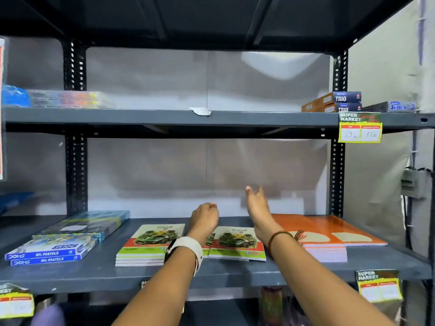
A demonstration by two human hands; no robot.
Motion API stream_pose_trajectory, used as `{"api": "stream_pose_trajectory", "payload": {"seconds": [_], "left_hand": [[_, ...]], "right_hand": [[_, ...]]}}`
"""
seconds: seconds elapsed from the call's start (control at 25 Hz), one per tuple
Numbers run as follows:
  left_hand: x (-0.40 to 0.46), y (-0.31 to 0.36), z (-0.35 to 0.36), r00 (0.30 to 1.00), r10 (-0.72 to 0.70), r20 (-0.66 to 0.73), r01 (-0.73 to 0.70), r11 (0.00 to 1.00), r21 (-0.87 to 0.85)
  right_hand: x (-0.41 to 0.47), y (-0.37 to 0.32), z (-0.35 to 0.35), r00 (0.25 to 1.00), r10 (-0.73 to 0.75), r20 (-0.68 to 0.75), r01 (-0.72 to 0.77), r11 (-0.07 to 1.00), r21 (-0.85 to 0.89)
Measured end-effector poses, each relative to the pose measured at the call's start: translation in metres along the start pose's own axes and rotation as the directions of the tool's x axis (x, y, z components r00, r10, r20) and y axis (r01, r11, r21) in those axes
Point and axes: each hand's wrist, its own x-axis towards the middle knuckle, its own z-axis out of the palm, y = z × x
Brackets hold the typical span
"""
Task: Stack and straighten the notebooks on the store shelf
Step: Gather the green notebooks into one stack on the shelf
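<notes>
Green-covered paper notebooks printed with a sports car [150, 241] lie in two low stacks at lower centre of the frame on the grey metal shelf [94, 276], with flat orange notebooks [329, 228] just to their right. Above them the left hand [204, 216], a white-strapped watch [188, 245] on its wrist, is clenched on nothing. The right hand [257, 204] hovers with its fingers straight.

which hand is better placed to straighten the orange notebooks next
Right, probably: the right hand is open beside the orange notebooks; the left hand is curled above the green notebooks, farther off.
</notes>
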Motion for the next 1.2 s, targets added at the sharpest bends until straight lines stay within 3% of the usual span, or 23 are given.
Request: {"api": "stream_pose_trajectory", "payload": {"seconds": [0.08, 0.2, 0.36, 0.44, 0.64, 0.88, 1.04, 1.2], "left_hand": [[0.013, -0.016, 0.009, 0.997, -0.065, 0.036, 0.062, 0.995, 0.080], [0.034, -0.047, 0.030, 0.967, -0.204, 0.150, 0.183, 0.973, 0.143], [0.050, -0.050, 0.043, 0.952, -0.235, 0.197, 0.166, 0.934, 0.315], [0.061, -0.047, 0.051, 0.950, -0.238, 0.204, 0.144, 0.909, 0.391], [0.083, -0.049, 0.065, 0.903, -0.334, 0.272, 0.171, 0.858, 0.485], [0.100, -0.058, 0.054, 0.821, -0.380, 0.425, 0.297, 0.921, 0.251], [0.122, -0.048, 0.002, 0.910, -0.302, 0.284, 0.270, 0.952, 0.146], [0.143, -0.063, -0.071, 0.955, -0.269, 0.122, 0.264, 0.963, 0.060]], "right_hand": [[0.013, 0.021, 0.003, 0.997, 0.056, 0.043, -0.053, 0.996, -0.072], [0.029, 0.073, 0.007, 0.984, 0.127, 0.128, -0.078, 0.940, -0.333], [0.038, 0.106, 0.012, 0.943, 0.235, 0.235, 0.041, 0.619, -0.784], [0.039, 0.110, 0.016, 0.923, 0.280, 0.265, 0.082, 0.528, -0.845], [0.042, 0.112, 0.019, 0.929, 0.258, 0.266, 0.130, 0.445, -0.886], [0.050, 0.102, 0.015, 0.961, 0.184, 0.206, 0.073, 0.552, -0.831], [0.053, 0.065, 0.033, 0.995, -0.033, 0.099, 0.092, 0.722, -0.686], [0.046, 0.031, 0.084, 0.996, 0.028, 0.087, 0.005, 0.933, -0.359]]}}
